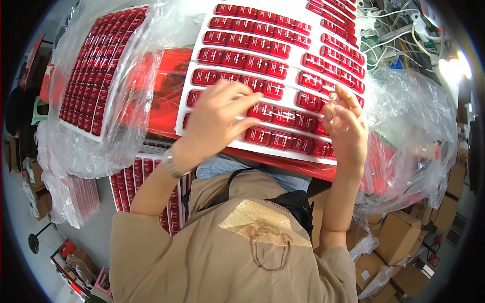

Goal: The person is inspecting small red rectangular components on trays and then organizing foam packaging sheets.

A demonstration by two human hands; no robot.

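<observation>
Rows of small glossy red rectangular pieces (255, 44) with pale print lie on a white sheet (299, 50) in front of me. My left hand (218, 121) is over the near left rows, its thumb and forefinger apart. Nothing shows between those fingers, and the hand covers several pieces. At the right edge of the sheet my right hand (347, 129) is raised with curled fingers. Its fingertips are pinched together near a tiny clear, shiny bit too small to name.
A second sheet of red pieces (103, 70) sits in clear plastic wrap at the left. More red pieces (132, 184) stand below the red table edge (288, 164). Crumpled clear plastic (411, 121) bulges at the right, with tangled white cables (404, 35) behind. Cardboard boxes (396, 235) are stacked lower right.
</observation>
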